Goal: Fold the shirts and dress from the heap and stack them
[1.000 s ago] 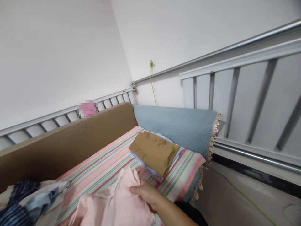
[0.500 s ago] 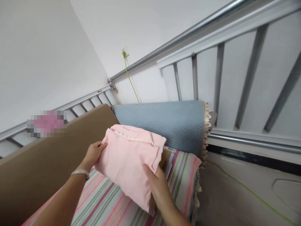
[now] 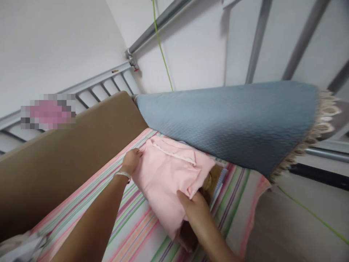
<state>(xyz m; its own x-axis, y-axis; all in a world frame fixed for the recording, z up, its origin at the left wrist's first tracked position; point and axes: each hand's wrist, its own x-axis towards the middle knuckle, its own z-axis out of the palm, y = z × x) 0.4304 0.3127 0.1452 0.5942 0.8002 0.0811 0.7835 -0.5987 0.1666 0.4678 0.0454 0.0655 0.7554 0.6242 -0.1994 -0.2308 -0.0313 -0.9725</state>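
Observation:
A folded pink garment (image 3: 166,174) with a pale trim line lies over a stack of folded clothes. Its left edge is pinched in my left hand (image 3: 132,160), which wears a pale band at the wrist. My right hand (image 3: 195,209) grips the right edge, thumb on top and the other fingers hidden beneath the cloth. From under the garment's right side shows part of a brown folded garment (image 3: 214,182), with a blue-and-white edge of cloth below it. The stack rests on a striped sheet (image 3: 131,218).
The sofa's brown back (image 3: 81,145) runs along the left, and a blue quilted cover with lace trim (image 3: 223,116) drapes its far arm. Blurred loose clothes (image 3: 21,245) lie at lower left. Radiators (image 3: 103,85) line the walls; a green cord (image 3: 162,51) hangs behind.
The pink garment, first held low near the front, came over the brown stack and now lies lower on it, both hands on its sides. My left hand came into view. The camera moved closer.

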